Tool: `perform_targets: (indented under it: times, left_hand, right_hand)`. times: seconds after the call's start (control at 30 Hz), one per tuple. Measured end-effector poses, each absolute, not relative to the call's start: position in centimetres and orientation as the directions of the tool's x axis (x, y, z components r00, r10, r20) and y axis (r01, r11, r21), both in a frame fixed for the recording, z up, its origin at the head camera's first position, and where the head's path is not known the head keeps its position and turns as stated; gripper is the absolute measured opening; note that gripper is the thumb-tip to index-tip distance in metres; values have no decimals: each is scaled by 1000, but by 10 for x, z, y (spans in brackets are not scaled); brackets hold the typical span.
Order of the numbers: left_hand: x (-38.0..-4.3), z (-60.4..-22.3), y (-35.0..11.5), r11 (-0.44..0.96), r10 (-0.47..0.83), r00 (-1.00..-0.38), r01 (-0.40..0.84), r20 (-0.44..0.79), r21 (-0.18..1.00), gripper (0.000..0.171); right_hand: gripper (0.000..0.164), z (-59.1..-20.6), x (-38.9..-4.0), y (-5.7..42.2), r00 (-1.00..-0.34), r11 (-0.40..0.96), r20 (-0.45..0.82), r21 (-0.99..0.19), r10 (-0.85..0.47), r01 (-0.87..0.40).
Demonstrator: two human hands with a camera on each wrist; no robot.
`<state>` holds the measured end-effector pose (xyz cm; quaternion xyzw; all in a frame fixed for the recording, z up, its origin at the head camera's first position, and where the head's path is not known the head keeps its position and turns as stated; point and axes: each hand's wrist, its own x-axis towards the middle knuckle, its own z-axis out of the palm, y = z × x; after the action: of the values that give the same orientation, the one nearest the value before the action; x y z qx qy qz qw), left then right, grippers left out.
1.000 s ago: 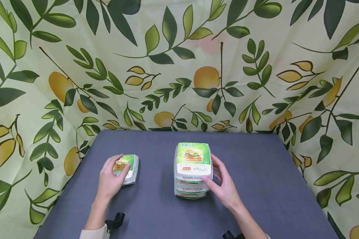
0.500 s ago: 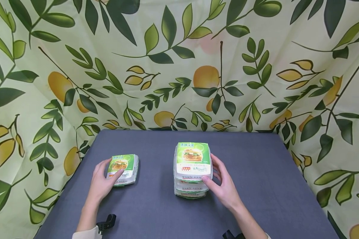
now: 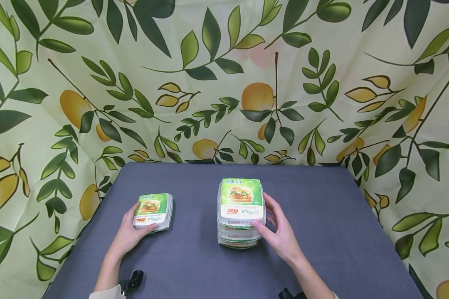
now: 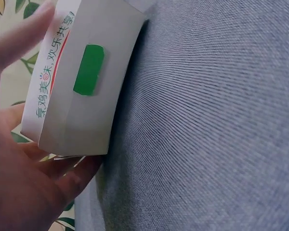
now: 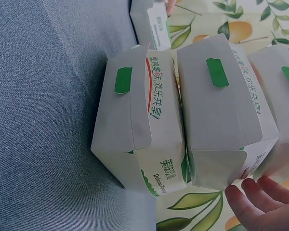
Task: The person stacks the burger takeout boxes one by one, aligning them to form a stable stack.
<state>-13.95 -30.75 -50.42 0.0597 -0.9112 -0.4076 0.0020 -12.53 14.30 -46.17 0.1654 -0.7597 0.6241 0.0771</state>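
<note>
In the head view a burger box [image 3: 154,207] with a green and white lid lies on the left of the table. My left hand [image 3: 128,233] holds it by the near left corner, thumb along the front edge and fingers down the left side. Near the middle stand three like boxes in a stack, the top box [image 3: 241,198] showing a burger picture. My right hand [image 3: 283,237] holds the stack's right side, its thumb on the top box's front corner. In the right wrist view fingertips touch the middle box [image 5: 221,115] near the top box, above the bottom box [image 5: 130,106].
A dark grey-blue cloth [image 3: 194,265] covers the table. Behind and at both sides hangs a curtain [image 3: 224,83] printed with leaves and fruit. Bare cloth separates the single box from the stack.
My left hand has slid left and toward me, off the single box's lid to its near left corner, uncovering the burger picture. The right hand and the stack have stayed put.
</note>
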Motion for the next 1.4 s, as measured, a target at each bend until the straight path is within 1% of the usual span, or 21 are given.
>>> perform_targets:
  times: [0.27, 0.77, 1.0, 1.4]
  left_hand:
    - [-139, -507, -307, 651, -128, -991, -111, -35, 751, 113]
    - [-145, -500, -290, 663, -147, -989, -88, 14, 743, 106]
    - [-146, -487, -276, 663, -139, -989, -63, 41, 746, 104]
    - [-149, -466, -245, 601, -125, -988, -3, 91, 800, 99]
  right_hand:
    - [75, -463, -125, 143, -934, 166, 324, -923, -151, -347]
    - [75, -463, -125, 143, -931, 166, 331, -920, -155, -355]
    - [75, -463, -125, 143, -930, 170, 329, -919, -163, -355]
    - [75, -464, -125, 143, -931, 193, 330, -914, -157, -357]
